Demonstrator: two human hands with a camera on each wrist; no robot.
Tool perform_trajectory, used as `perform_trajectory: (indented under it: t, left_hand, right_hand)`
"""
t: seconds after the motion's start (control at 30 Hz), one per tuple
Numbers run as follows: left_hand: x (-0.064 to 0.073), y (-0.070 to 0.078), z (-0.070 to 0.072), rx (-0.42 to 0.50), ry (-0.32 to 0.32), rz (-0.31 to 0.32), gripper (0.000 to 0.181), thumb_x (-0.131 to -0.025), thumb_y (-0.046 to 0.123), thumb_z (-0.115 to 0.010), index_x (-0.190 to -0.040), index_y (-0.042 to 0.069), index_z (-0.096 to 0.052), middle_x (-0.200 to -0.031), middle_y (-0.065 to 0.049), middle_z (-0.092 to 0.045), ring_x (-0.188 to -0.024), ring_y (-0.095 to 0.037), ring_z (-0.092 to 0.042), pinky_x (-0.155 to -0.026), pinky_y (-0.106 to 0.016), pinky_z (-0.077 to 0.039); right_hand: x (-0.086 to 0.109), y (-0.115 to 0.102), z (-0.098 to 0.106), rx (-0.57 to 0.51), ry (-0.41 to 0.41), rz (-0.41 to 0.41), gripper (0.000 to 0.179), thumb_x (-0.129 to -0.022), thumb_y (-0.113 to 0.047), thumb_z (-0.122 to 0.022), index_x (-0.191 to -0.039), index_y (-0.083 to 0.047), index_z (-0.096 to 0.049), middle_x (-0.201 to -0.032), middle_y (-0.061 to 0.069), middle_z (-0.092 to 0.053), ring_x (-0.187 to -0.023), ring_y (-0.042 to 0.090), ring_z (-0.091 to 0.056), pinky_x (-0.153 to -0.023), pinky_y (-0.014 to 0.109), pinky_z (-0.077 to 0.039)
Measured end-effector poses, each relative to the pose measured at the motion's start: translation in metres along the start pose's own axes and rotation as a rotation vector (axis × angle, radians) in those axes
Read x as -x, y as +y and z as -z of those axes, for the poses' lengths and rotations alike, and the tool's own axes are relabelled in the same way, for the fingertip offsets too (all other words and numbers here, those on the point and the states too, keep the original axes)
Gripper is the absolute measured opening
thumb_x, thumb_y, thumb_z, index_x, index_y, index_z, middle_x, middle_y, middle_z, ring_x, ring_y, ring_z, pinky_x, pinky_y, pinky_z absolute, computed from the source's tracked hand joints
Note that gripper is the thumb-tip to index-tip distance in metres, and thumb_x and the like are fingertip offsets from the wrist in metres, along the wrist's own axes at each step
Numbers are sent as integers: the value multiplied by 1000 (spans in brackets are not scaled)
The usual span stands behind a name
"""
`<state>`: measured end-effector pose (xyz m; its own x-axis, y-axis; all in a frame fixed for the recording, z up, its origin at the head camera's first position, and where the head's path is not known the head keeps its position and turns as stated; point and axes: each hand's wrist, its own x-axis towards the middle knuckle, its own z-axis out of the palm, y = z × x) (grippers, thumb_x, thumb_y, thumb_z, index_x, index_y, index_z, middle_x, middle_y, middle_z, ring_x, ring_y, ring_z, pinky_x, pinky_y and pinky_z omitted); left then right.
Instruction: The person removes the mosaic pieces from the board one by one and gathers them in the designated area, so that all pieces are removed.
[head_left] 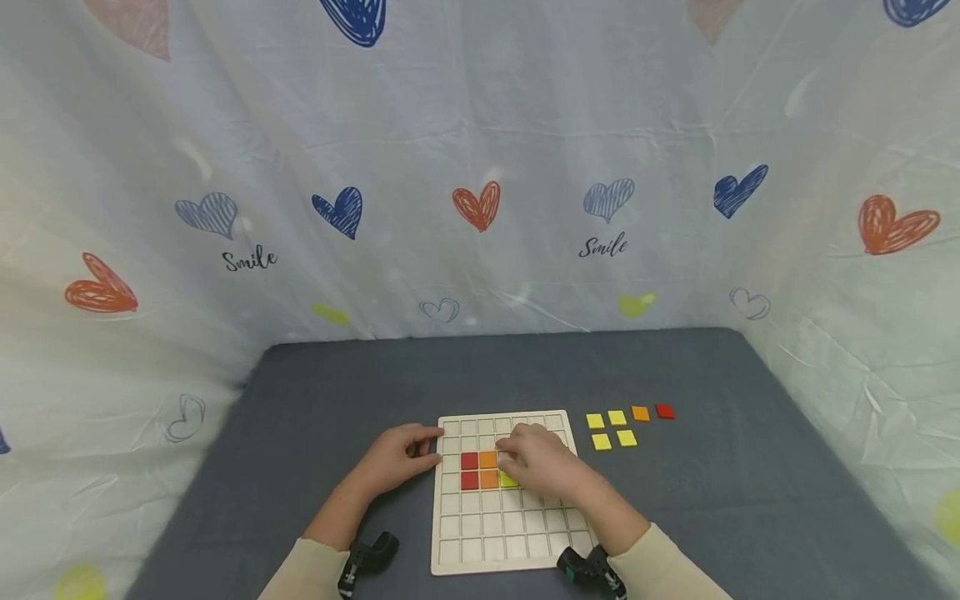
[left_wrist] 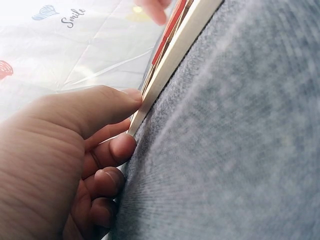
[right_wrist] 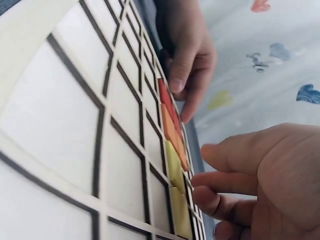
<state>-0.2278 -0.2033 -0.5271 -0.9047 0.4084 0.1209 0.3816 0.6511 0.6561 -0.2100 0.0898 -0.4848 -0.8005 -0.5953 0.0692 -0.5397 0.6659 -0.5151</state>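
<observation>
A pale wooden grid board [head_left: 472,527] lies on the dark cloth. Two red tiles [head_left: 469,480] and two orange tiles [head_left: 488,479] sit side by side in its cells. Two yellow tiles [right_wrist: 173,165] show beside the orange ones in the right wrist view; the head view shows only part of one. My left hand [head_left: 392,459] touches the board's left edge with thumb and index fingertips, its other fingers loosely bent. Over the board, my right hand [head_left: 546,461] has its fingertips close to the orange and yellow tiles, with a gap between thumb and index finger and no tile visible there.
Right of the board lie several loose yellow tiles [head_left: 617,417], an orange tile [head_left: 641,413] and a red tile [head_left: 665,411]. A white curtain [head_left: 525,100] printed with hearts surrounds the table [head_left: 360,375]. Each wrist wears a black camera mount [head_left: 367,562].
</observation>
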Motion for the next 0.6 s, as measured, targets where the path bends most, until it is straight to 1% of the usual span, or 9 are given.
perform_trajectory:
  t: [0.1,0.23,0.43,0.6]
  left_hand:
    - [0,0,0,-1,3,3,40,-92,22,-80,-129,10,-72,-79,10,-51,-62,-5,-41,-61,-28,-38]
    - [0,1,0,-2,5,1,40,-91,21,-80,-129,10,-72,-78,10,-51,-62,-5,-41,-61,-28,-38]
    - [0,1,1,-2,5,-5,39,-92,21,-80,-128,10,-72,-78,10,-51,-63,-4,-42,-61,-28,-38]
    - [0,1,1,-1,3,-3,40,-92,22,-80,-130,11,-72,-78,10,-51,-63,-5,-41,-61,-28,-38]
  right_hand:
    - [0,-1,-3,45,1,-1,30,-101,-18,-67,-125,-3,-73,-90,-4,-58,-77,12,-45,-67,29,-37]
    - [1,-2,-5,64,14,-9,28,-101,-19,-66,-124,-5,-74,-87,-6,-56,-77,12,-44,-68,30,-37]
    - [0,-3,-9,32,43,-2,23,-99,-17,-67,-117,-8,-78,-89,-8,-60,-80,11,-47,-70,31,-38]
    - [-3,-4,-13,-9,80,-52,21,-94,-12,-73,-114,-7,-79,-84,-9,-59,-77,11,-48,-72,34,-38]
